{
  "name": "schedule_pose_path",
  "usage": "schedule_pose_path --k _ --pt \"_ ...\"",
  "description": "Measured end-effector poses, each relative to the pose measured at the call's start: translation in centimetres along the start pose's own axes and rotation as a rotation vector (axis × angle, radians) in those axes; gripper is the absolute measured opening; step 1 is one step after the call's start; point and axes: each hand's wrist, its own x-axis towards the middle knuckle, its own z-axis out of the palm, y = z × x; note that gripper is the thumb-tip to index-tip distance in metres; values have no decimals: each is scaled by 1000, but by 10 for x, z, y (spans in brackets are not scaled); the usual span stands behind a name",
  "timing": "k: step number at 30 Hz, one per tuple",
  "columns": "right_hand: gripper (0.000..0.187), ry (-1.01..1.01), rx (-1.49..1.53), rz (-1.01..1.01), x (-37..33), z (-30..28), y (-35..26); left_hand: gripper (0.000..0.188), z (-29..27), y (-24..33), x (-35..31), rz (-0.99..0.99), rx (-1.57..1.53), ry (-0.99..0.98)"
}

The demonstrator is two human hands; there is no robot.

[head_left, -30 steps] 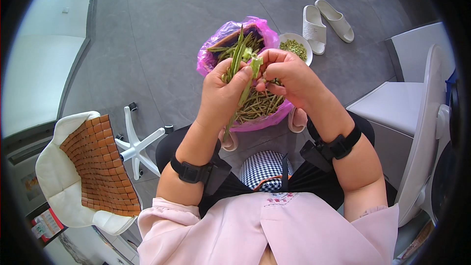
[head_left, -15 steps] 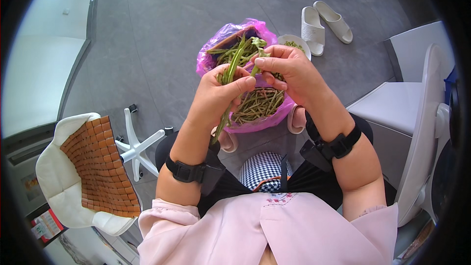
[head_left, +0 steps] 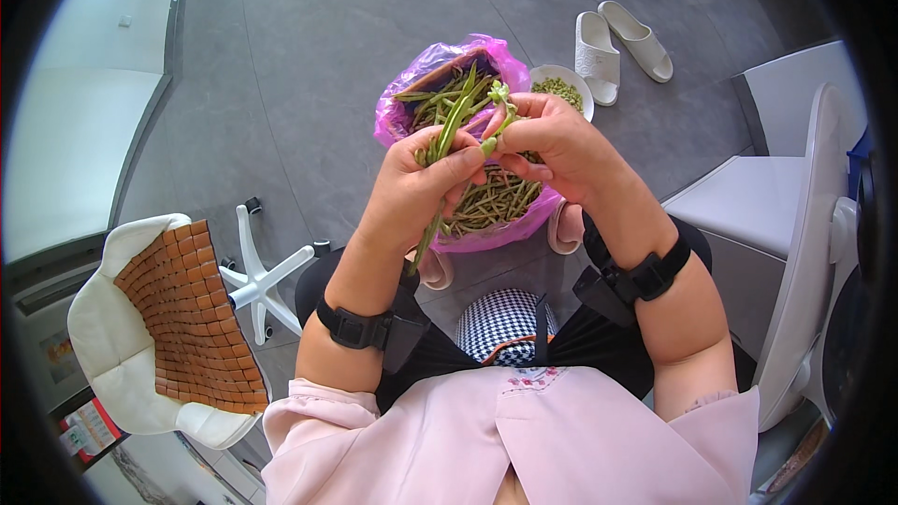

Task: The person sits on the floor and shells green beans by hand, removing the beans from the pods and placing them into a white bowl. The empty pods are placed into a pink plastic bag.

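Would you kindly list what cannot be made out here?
All in the head view:
Pink plastic bag: its middle, behind the left hand and right hand.
White bowl: its lower rim, behind the right hand; contents too small to identify.
Green pods: their number, covered by the left hand.
Pink shirt: cut by lower edge.

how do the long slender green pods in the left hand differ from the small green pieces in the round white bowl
The long slender green pods stick out both above and below the left hand, while the small green pieces are short. The pods are gripped in a bunch; the pieces lie loose in the round white bowl. Both are green.
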Motion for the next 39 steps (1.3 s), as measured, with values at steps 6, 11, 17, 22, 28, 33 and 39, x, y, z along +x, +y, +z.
schedule_pose_path --k 6,11,17,22,28,33,39 --pt "14 -98 56 -8 -3 0 -3 20 -1 0 0 -67 -158 -79" --pt "16 -70 71 -66 -5 6 -2 21 -1 0 0 -61 -165 -99" --pt "18 -136 35 -97 -5 0 0 21 1 3 -1 -83 -186 -45" --pt "13 -45 -1 -92 -4 4 -1 14 2 8 -1 67 179 122" --pt "14 44 -156 -121 -1 8 5 13 7 -2 -1 349 620 254" --pt "14 19 -194 -133 -2 11 5 12 6 -4 0 345 605 263" --pt "9 42 -219 -162 -2 16 7 11 8 -16 2 443 592 297"
